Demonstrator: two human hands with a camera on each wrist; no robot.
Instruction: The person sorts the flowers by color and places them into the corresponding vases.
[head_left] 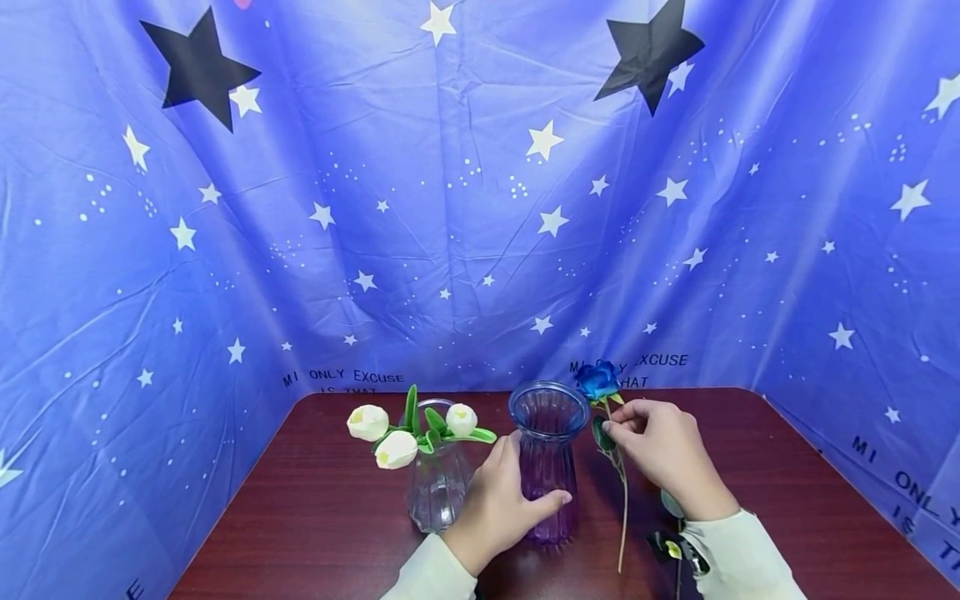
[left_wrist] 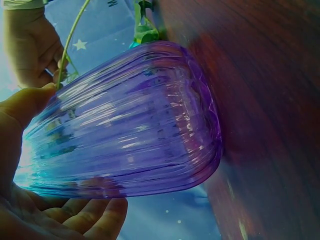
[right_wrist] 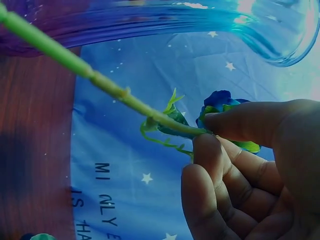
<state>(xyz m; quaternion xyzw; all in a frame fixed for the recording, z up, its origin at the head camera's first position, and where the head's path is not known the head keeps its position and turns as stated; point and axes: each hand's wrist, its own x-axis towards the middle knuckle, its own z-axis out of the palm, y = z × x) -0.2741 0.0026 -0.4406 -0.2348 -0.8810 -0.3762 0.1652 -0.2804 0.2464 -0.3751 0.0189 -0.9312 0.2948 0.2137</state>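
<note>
A ribbed glass vase [head_left: 549, 475], blue at its rim and purple below, stands upright on the table. My left hand [head_left: 501, 500] grips its side, with the thumb across the front; in the left wrist view the fingers [left_wrist: 107, 217] lie along the glass [left_wrist: 125, 125]. To the right of the vase, my right hand [head_left: 667, 446] pinches the stem of a blue rose [head_left: 597, 381] just under the bloom. The green stem [right_wrist: 107, 85] hangs down beside the vase, outside it.
Left of the vase stands a clear ribbed vase [head_left: 437, 492] with white tulips [head_left: 396, 450]. A dark flower [head_left: 666, 547] with a yellow-green spot lies near the right sleeve on the dark red table [head_left: 300, 500]. Behind hangs a blue star-patterned cloth [head_left: 450, 208].
</note>
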